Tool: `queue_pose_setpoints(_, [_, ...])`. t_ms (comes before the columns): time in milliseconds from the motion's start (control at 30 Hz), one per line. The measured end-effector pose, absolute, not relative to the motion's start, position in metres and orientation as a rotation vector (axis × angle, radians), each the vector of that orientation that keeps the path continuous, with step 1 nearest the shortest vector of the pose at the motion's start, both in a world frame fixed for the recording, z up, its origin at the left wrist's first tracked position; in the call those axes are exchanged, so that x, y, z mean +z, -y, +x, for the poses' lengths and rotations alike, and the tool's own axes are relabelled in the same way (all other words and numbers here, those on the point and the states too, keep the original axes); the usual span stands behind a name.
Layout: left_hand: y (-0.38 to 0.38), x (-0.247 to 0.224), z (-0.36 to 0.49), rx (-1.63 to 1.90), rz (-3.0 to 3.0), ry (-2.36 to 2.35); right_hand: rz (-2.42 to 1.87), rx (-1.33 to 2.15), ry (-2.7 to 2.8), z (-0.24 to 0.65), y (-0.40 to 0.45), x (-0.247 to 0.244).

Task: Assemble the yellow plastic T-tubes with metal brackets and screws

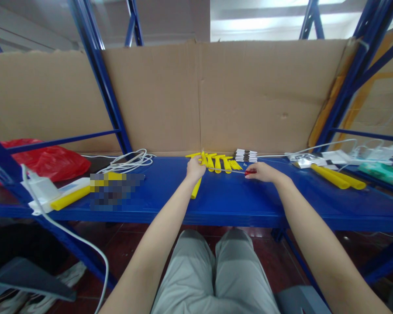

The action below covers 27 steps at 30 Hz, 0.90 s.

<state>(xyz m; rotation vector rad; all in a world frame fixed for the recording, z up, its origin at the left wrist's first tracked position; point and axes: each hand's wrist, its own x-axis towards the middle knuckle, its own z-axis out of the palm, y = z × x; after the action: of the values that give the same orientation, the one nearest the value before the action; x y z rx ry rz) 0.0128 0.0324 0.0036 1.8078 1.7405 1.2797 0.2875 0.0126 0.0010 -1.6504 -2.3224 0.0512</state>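
Note:
My left hand [194, 169] is closed around a yellow plastic piece [196, 189], whose long handle sticks out below the fingers toward me. In my right hand [261, 171] is a screwdriver [248, 172] with a red handle. Its thin metal shaft runs left across to the piece in my left hand; fingers hide where the tip meets it. Behind the shaft, several similar yellow T-shaped pieces [218, 165] lie in a row. Beside them are small slim yellow parts [235, 165] and stacked white bundles with dark bands [246, 155].
The blue shelf [229, 203] has a cardboard wall [249, 96] behind it. On the left lie a coiled white cable [131, 161], a power strip [68, 187], a yellow tube [70, 198] and a red bag [52, 159]. More yellow tubes [330, 175] lie right. Blue posts [100, 74] flank the space.

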Motion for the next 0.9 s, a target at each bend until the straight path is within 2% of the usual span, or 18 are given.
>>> queue_pose_setpoints(600, [-0.035, 0.002, 0.013, 1.384, 1.78, -1.639, -1.958, 0.113, 2.254, 0.283, -0.002, 0.008])
queue_pose_setpoints(900, [-0.027, 0.004, 0.016, 1.326, 1.833, -1.647, -2.016, 0.212, 2.174, 0.325, -0.008, 0.004])
